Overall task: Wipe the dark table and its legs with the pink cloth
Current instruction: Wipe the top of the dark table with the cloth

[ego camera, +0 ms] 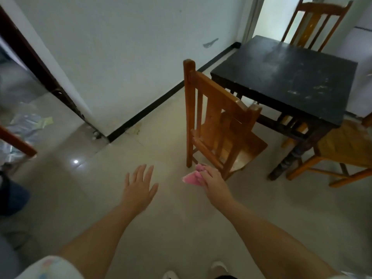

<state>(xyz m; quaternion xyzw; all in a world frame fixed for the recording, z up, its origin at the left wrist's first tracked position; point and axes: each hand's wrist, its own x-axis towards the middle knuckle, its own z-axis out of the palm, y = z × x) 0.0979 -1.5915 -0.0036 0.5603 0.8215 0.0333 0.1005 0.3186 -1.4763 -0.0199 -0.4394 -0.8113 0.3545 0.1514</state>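
Pale tiled floor (165, 121) stretches out ahead, with a white wall (120, 47) behind it and a black skirting strip (161, 99) running along the base. Off to the upper right stands the dark worktop (285, 77), its top showing pale smears and scuffs, one turned leg (285, 162) visible at the near corner. A wooden chair (219, 125) stands just beside the worktop's near left edge, its back toward the camera. A second chair (316, 23) stands behind the far side, and a third (342, 150) is tucked in at the right.

Both arms reach forward over the floor. The left hand (138, 188) is spread flat, fingers straight and apart, palm down, holding nothing. The right hand (213, 180) has its fingers curled around the pink cloth (193, 177), which is bunched up and sticks out to the left of the knuckles. The cloth is up in the air, near the chair's front leg and well apart from the worktop.

At the left, a dark-framed doorway (40, 63) opens onto another room with scattered litter (30, 123) on its floor. White shoe tips (218, 266) peek in at the bottom edge.
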